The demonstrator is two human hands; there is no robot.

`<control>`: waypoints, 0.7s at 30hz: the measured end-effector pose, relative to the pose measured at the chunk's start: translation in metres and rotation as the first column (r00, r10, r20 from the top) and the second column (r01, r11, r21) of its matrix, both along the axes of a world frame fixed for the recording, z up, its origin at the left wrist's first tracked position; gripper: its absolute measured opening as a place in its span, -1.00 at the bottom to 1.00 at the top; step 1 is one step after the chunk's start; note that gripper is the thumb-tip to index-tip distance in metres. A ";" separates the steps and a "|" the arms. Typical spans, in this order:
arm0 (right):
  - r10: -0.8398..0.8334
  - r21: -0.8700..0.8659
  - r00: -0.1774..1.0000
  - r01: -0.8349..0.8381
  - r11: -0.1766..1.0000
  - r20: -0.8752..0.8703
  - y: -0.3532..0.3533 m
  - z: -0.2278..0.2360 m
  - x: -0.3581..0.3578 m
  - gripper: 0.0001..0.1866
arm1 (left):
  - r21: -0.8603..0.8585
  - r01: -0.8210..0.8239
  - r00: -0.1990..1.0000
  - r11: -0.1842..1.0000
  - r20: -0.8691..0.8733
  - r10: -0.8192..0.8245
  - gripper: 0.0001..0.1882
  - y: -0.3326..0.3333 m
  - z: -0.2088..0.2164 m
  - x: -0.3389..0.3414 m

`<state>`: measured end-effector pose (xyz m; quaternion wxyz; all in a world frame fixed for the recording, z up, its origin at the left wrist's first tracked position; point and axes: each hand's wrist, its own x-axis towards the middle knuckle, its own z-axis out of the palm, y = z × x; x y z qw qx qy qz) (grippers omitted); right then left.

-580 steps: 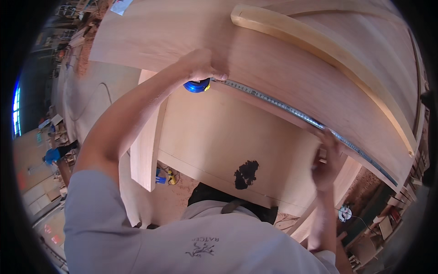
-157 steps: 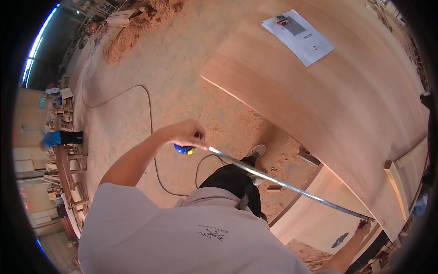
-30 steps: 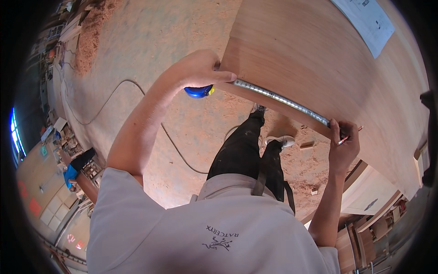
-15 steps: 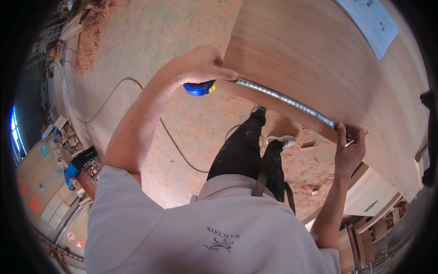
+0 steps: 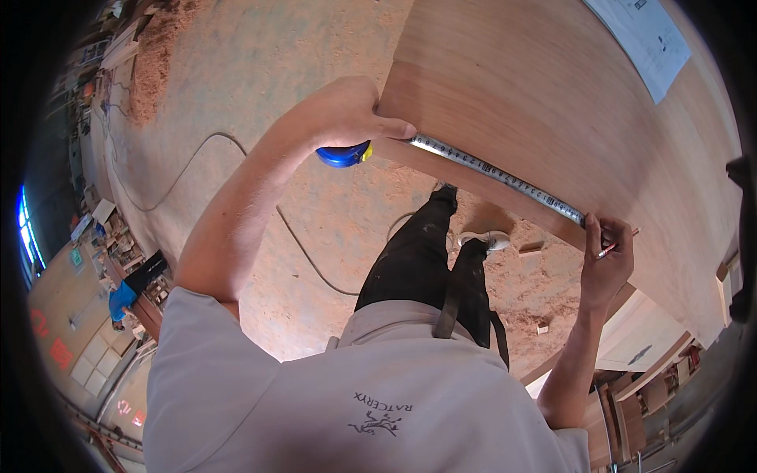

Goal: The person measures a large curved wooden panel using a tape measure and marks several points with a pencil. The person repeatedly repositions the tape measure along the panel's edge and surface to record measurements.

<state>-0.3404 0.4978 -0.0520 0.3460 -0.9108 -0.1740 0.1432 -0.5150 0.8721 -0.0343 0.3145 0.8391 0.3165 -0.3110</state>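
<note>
My left hand (image 5: 352, 117) is closed around a blue tape measure (image 5: 344, 155) with a yellow button, at the left end of a broad wooden panel (image 5: 505, 87). Its thumb lies on the panel beside the drawn-out blade. From there the metal blade (image 5: 498, 175) runs slantwise along the panel's near edge to my right hand (image 5: 609, 264). That hand pinches the far end of the blade between thumb and fingers, which partly hide it. Tucked in the same fingers is a slim reddish pencil (image 5: 607, 250).
A printed paper sheet (image 5: 643, 43) lies on the panel's far right. A cable (image 5: 303, 252) curves across the dusty floor. Sawdust (image 5: 162, 63) is heaped at far left. Another person in blue (image 5: 124, 299) is at the left. Wooden boards (image 5: 643, 331) stand at lower right.
My right hand and the blade's end have shifted very slightly right and toward me. My left hand stays nearly where it was, still on the tape measure.
</note>
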 end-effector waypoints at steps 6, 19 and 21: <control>0.009 -0.009 1.000 -0.009 1.000 0.017 0.000 0.000 0.001 -0.76 | 0.023 -0.004 1.000 1.000 -0.028 0.004 -0.39 -0.002 0.002 0.001; 0.047 -0.030 0.997 -0.045 0.999 0.059 0.009 0.001 0.007 -0.76 | 0.002 -0.026 1.000 1.000 -0.018 0.026 -0.41 0.001 -0.002 -0.002; 0.047 -0.028 0.997 -0.045 0.999 0.061 0.009 0.001 0.007 -0.76 | 0.025 -0.041 0.999 0.999 -0.011 0.041 -0.41 -0.001 -0.004 -0.004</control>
